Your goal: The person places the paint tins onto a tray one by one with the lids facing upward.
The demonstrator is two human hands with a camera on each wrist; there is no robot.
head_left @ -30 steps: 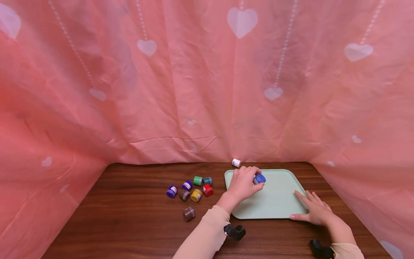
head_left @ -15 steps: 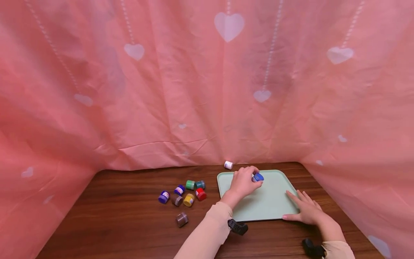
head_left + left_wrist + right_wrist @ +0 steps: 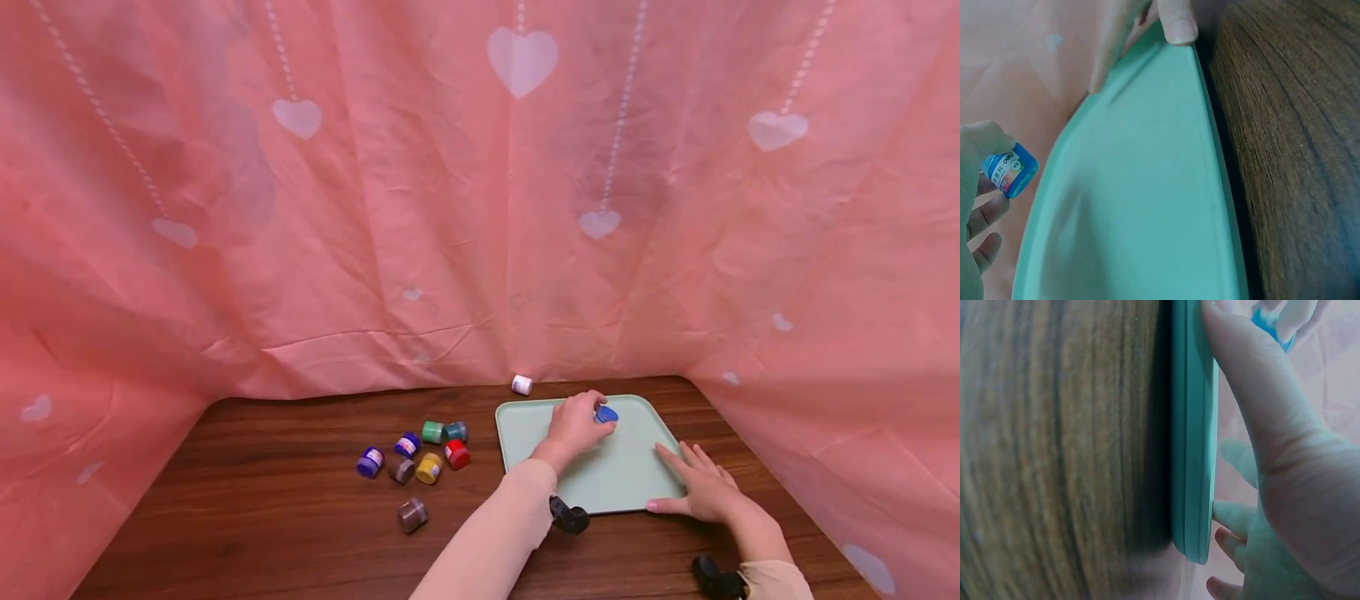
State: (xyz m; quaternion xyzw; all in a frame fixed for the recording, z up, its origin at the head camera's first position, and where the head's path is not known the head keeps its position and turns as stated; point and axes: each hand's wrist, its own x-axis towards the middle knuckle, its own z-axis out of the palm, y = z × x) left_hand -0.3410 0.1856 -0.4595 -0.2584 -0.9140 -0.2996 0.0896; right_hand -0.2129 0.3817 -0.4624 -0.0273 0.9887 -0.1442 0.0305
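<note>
My left hand (image 3: 573, 427) holds a small blue paint jar (image 3: 607, 414) between thumb and fingers, over the pale green tray (image 3: 630, 471). In the left wrist view the paint jar (image 3: 1010, 170) is tilted, its printed label showing. My right hand (image 3: 708, 492) rests at the tray's front right corner with fingers spread. Its thumb lies at the front rim, and the other fingers reach over the right side. Seen from the right wrist, the tray's edge (image 3: 1194, 456) runs beside the thumb.
Left of the tray several paint jars lie in a loose group, among them red (image 3: 457, 454), yellow (image 3: 430, 468) and green (image 3: 432, 431). A brown jar (image 3: 412, 515) lies nearer the front. Behind the tray is a white jar (image 3: 522, 384), close to the pink curtain (image 3: 420, 250).
My left hand has carried the blue paint jar to the right over the tray. The right hand keeps its place at the corner. The head view has shifted slightly.
</note>
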